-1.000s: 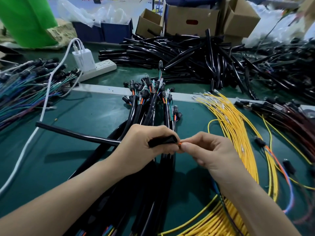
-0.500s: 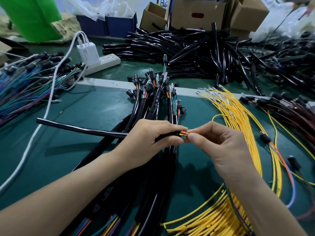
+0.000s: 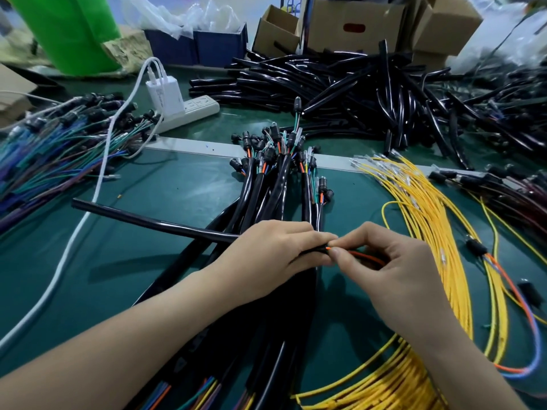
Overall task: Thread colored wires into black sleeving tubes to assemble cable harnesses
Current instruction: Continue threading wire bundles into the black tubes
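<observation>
On the green table (image 3: pixel 177 261) lie a far heap of black tubes (image 3: pixel 340 81), yellow wires (image 3: pixel 429 226) at right and harnesses (image 3: pixel 266 190) in the middle. Over the harnesses, the left hand (image 3: pixel 272 255) grips one tube (image 3: pixel 154 222) near its end, and the right hand (image 3: pixel 393 270) pinches an orange wire (image 3: pixel 365 255) at that tube's mouth.

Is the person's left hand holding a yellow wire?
No, the left hand grips the end of a black sleeving tube.
</observation>
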Motion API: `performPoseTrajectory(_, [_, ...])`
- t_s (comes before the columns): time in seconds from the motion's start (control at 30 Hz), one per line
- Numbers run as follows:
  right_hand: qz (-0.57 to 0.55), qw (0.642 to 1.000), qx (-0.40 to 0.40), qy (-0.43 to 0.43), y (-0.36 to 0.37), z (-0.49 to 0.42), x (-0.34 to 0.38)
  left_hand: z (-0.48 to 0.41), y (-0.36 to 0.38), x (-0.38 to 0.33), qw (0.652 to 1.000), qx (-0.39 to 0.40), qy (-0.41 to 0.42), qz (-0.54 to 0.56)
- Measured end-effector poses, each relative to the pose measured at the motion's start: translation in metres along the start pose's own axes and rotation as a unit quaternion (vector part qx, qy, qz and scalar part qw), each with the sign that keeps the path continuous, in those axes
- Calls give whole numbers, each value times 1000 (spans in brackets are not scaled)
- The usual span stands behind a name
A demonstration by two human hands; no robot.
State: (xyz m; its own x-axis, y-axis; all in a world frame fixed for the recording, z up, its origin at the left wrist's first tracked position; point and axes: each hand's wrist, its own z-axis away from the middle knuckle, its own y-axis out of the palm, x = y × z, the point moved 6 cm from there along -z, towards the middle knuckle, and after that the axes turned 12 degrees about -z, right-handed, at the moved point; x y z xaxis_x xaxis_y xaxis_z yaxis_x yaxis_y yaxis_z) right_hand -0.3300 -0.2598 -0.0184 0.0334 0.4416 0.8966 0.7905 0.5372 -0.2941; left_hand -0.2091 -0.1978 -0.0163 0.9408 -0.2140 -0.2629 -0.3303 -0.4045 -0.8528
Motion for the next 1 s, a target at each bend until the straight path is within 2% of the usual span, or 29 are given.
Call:
performPoseTrajectory(0.13, [6,1000,0,-6,0,-1,1,0,2,0,1000,15,4,4])
performPoseTrajectory(0.37, [0,1000,15,-20,2,-5,0,-1,1,5,1000,-8,-4,24])
performPoseTrajectory(0.5, [19,999,36,-10,6,-6,-3,0,3,5,1000,5,3,17])
performPoseTrajectory(0.73, [52,995,65,-47,15,-2,7,0,4,-1,999,37,35,-4])
performPoseTrajectory(1.0, [17,997,70,7,19,3,-2,0,6,-6,997,51,56,-24])
